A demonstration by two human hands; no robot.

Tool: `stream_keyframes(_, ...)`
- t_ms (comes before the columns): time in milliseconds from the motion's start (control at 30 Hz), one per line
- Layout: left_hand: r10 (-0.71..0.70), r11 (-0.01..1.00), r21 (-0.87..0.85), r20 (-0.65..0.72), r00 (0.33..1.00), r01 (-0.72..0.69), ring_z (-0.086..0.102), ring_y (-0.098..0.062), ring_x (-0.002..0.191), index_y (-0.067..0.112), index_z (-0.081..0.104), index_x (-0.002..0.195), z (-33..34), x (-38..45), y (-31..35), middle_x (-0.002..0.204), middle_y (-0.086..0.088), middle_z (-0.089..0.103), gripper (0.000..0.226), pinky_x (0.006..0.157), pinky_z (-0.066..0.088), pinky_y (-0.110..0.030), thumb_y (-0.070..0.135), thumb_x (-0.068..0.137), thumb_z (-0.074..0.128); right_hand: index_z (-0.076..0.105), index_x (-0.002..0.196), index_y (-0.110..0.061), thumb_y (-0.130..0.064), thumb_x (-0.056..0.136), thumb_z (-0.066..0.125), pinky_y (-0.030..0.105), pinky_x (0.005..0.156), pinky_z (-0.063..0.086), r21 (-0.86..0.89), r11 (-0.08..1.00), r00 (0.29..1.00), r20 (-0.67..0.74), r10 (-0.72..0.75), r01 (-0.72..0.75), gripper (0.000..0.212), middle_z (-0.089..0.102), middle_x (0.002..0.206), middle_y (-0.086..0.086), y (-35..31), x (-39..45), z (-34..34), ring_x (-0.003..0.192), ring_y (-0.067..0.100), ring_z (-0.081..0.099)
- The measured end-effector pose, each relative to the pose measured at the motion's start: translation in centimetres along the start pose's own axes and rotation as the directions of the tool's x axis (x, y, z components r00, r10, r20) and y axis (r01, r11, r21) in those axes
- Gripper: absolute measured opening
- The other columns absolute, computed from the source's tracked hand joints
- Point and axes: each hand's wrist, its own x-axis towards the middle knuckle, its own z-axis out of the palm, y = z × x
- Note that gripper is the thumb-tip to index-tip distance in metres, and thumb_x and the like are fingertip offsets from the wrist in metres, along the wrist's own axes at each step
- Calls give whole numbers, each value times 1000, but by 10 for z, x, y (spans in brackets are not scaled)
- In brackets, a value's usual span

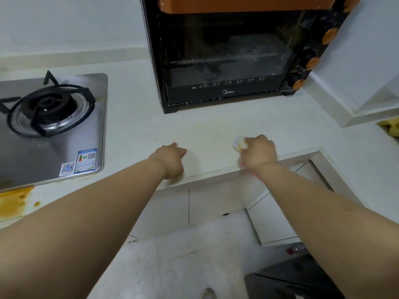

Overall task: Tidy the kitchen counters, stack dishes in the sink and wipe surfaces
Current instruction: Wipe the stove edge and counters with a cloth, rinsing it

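Head camera: a person is wiping the white table (pixel 216 126) before a black Midea toaster oven (pixel 226 57), the right hand (pixel 258 152) gripping a small pale cloth (pixel 239 144), the left hand (pixel 172 160) resting loosely curled near the edge, holding nothing. Orange stains (pixel 15 201) beside the gas stove (pixel 49 126) are likely awaiting the next pass.

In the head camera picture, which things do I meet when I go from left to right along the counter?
Orange stain → gas burner → stove stickers → left hand → right hand, gripping a small whitish thing → yellow object at the right edge. The black oven stands farther back, above both hands.
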Motion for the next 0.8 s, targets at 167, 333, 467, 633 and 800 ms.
stream_keyframes(167, -19, 1000, 3, 46, 999, 19, 25, -24, 143, 27, 21, 151, -7, -2, 1, 161, -1, 5, 62, 113, 26, -32, 12, 93, 40, 61, 119, -23, -7, 85, 50, 31, 84, 41, -48, 870, 871, 50, -489, 491, 40, 48, 117, 6, -55, -46, 41, 112, 29, 44)
stream_keyframes(333, 16, 1000, 15, 82, 996, -17, 13, -25, 147, 30, 14, 152, -3, -1, -7, 161, 0, 0, 68, 117, 23, -39, 12, 92, 41, 62, 120, -16, -1, 83, 48, 37, 94, 42, -41, 986, 986, -39, -164, 163, 42, 49, 118, 16, 10, -6, 0, 112, 35, 44)
stream_keyframes(467, 1, 999, 32, 96, 995, -4, 20, -25, 145, 30, 15, 152, -7, 1, -5, 161, 2, -1, 66, 116, 26, -38, 12, 93, 39, 68, 98, -29, 3, 76, 47, 38, 88, 45, 34, 940, 941, -1, -339, 339, 44, 45, 98, 3, -21, -34, 23, 102, 25, 41)
stream_keyframes(633, 1, 998, 54, 109, 994, -7, 19, -26, 145, 30, 12, 152, -6, -3, -2, 161, 1, -2, 68, 115, 28, -41, 12, 93, 40, 66, 81, -28, 6, 74, 44, 35, 83, 43, 48, 948, 949, -23, -315, 316, 41, 44, 95, 6, -3, -23, 15, 98, 27, 41)
stream_keyframes(800, 3, 997, 72, 114, 993, -12, 15, -28, 146, 29, 11, 152, -3, -1, -6, 161, -1, -1, 69, 115, 27, -45, 12, 92, 40, 55, 73, -25, 5, 72, 44, 26, 70, 30, 7, 940, 940, -26, -340, 340, 32, 36, 91, -1, -21, -41, 25, 89, 21, 33)
